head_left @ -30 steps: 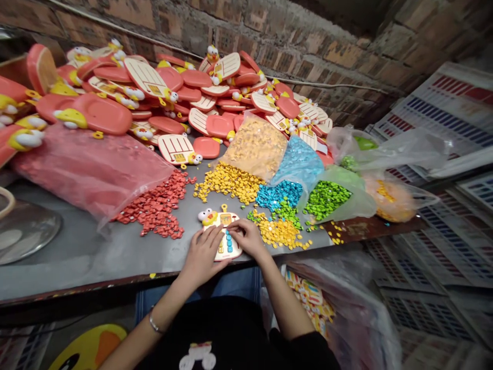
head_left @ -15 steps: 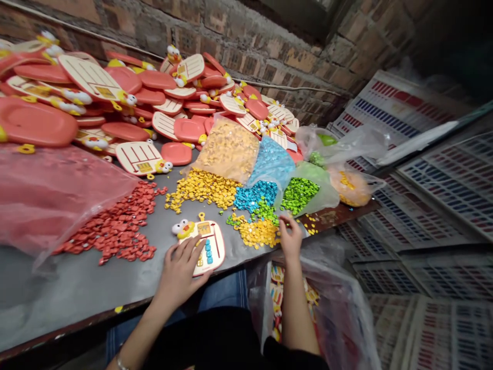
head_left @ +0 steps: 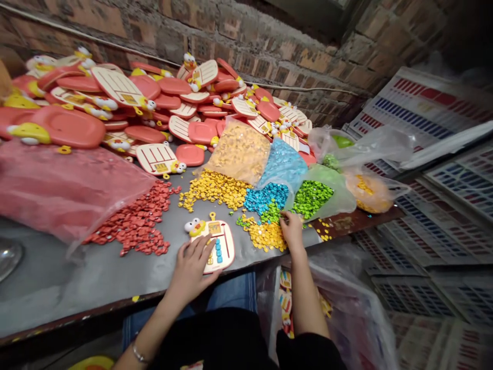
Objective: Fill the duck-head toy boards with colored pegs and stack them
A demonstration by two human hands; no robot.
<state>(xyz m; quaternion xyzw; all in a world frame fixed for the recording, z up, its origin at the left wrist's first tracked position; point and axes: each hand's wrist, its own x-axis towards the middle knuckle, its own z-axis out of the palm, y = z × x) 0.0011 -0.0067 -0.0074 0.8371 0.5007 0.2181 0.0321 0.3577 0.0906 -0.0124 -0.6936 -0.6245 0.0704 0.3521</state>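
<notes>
The toy board (head_left: 228,239) is set by the near edge of the desk (head_left: 50,295), its left part covered by the left hand (head_left: 189,266), with fingers loosely spread. The right hand's (head_left: 292,231) fingers are curled together at the yellow pieces (head_left: 265,237), near the green pieces (head_left: 270,210); whether any piece is gripped cannot be told.

There lay your cream board (head_left: 226,258), flat on the bench (head_left: 115,277), red-edged, a goggle-eyed head (head_left: 195,226) at its upper left corner, a yellow loop (head_left: 212,216) up top! A short column of blue pieces (head_left: 219,248) stood in it, yellow pieces (head_left: 210,260) alongside, a red line (head_left: 226,240) down the right, your left hand (head_left: 189,268) spread over its left part! And the loose yellow pile (head_left: 265,236): heaped just beside your right hand (head_left: 292,231), green pieces (head_left: 271,211) behind it!
</notes>
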